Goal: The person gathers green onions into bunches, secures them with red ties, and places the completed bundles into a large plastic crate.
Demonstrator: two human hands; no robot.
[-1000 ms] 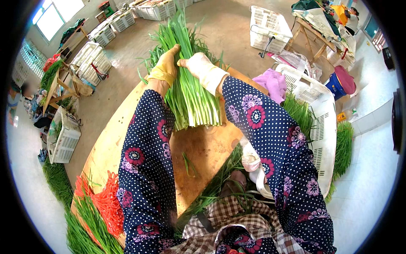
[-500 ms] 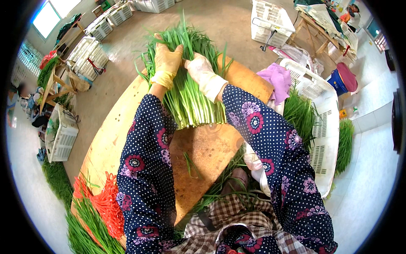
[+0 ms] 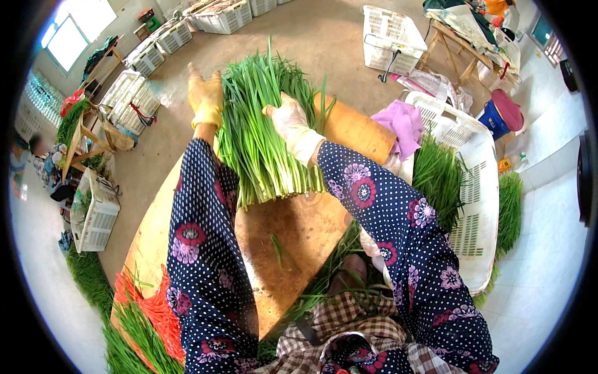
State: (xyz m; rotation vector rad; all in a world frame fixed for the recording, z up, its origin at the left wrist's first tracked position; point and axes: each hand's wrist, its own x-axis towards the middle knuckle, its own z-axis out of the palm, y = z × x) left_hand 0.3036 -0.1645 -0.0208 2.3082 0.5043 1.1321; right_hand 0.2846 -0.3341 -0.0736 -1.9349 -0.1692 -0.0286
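A thick bundle of garlic chives (image 3: 268,149) lies across the wooden board in front of me, green leaf tips away from me and pale cut ends toward me. My left hand (image 3: 205,100), in a yellow glove, is raised just left of the bundle's leaves. Its fingers are apart and hold nothing. In a whitish glove, my right hand (image 3: 291,121) grips the right side of the bundle about midway along, thumb toward the left; its other fingertips are partly hidden among the leaves. Loose chive blades (image 3: 281,252) lie on the bare board (image 3: 299,227) between my forearms.
Red ties (image 3: 163,311) lie at the board's lower left beside more chives (image 3: 140,324). To the right, a white crate (image 3: 476,206) holds chives, with a purple cloth (image 3: 400,128) next to it. Another white crate (image 3: 393,43) stands on the floor beyond.
My left hand has let go of the bundle and moved left, off the leaves. My right hand remains on the bundle, which sits slightly nearer and farther left in view.
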